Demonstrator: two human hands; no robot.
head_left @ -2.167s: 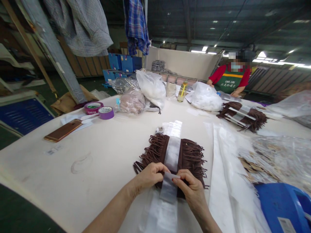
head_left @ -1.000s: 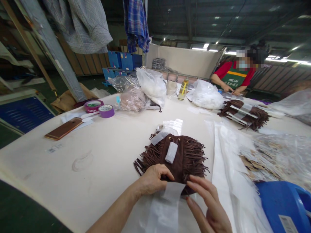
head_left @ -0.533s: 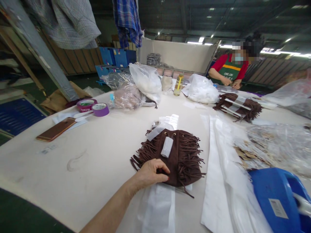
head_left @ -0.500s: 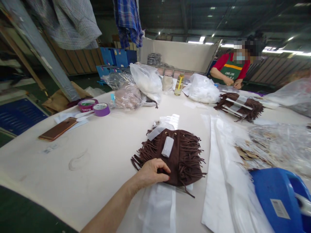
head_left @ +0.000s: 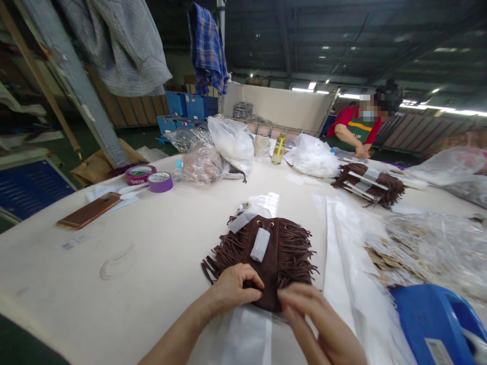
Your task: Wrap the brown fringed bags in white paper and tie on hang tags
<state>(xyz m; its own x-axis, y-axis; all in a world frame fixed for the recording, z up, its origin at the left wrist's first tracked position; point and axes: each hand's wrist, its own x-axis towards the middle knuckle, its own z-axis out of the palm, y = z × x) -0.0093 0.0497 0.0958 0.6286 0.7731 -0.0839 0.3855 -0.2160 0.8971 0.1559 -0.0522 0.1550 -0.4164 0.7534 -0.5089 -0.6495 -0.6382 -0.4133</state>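
A dark brown fringed bag [head_left: 270, 276] lies flat on the table, with two eyelets near its top edge and a white wrapped piece [head_left: 261, 245] on its front. White translucent wrapping [head_left: 249, 217] covers part of the bag's top left. My left hand [head_left: 236, 289] is at the lower left of the bag, its thumb and fingers closed on the material. At the lower right corner, my right hand [head_left: 319, 319] reaches the bag's edge; motion smears its fingers. Beneath the bag, a clear plastic sleeve [head_left: 243, 337] runs toward me.
White plastic sleeves [head_left: 342, 263] lie right of the bag, beside a blue plastic container [head_left: 429, 314]. Another brown fringed bundle [head_left: 369, 185] sits further back. Tape rolls [head_left: 160, 182] and a phone [head_left: 89, 210] are at left. A co-worker [head_left: 353, 126] works across the table.
My right hand has come into view from the lower right and reached the bag's bottom edge. My left hand stays at the bag. The view has tilted up slightly.
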